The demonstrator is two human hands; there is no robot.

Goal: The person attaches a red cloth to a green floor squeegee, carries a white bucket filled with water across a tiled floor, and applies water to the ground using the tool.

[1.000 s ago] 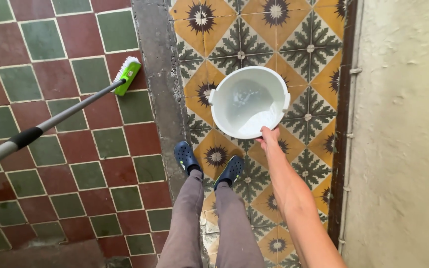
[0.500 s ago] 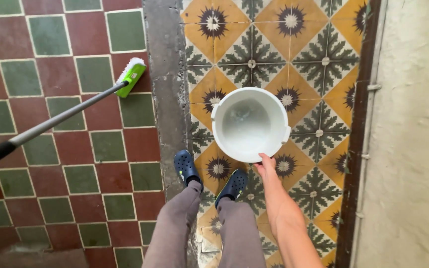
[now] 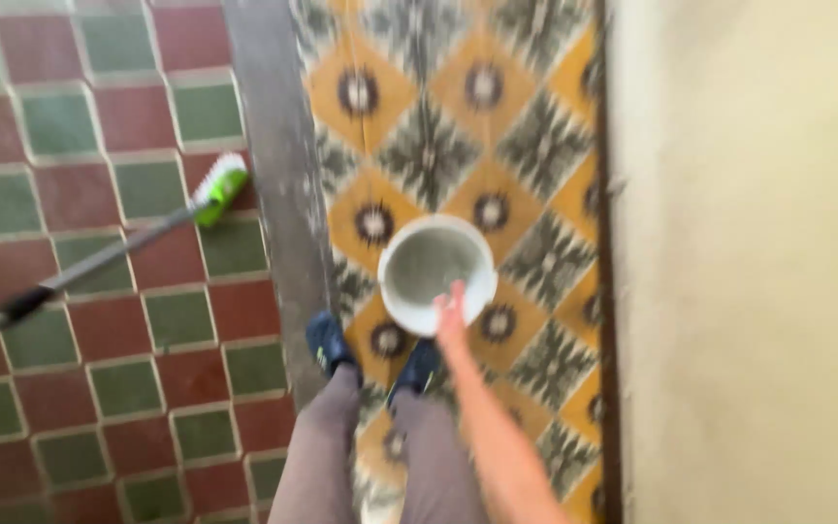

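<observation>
A: Where does the white bucket (image 3: 435, 273) sit relative to the person's right hand (image 3: 452, 309)?

B: It lies at about twelve o'clock from the hand, straight ahead along the outstretched forearm. The fingers meet the near rim, at the bucket's six o'clock edge. The frame is blurred, so whether they are curled around the rim or only resting on it cannot be told.

A: And the other hand?

B: The left hand is out of view. Only the handle of the long brush (image 3: 99, 254) comes in from nine o'clock, its green and white head pointing toward two o'clock over the red and green tiles (image 3: 138, 320). The right hand is plainly the nearer one to the bucket.

A: How does the bucket look?

B: Round, upright, mouth open to the camera, with a grey, dull inside that may be wet or soiled. It has no long axis to speak of from above. It stands on the yellow patterned tiles (image 3: 458, 116), just ahead of the dark shoes (image 3: 370, 354), with the pale wall (image 3: 749, 262) at three o'clock.
</observation>
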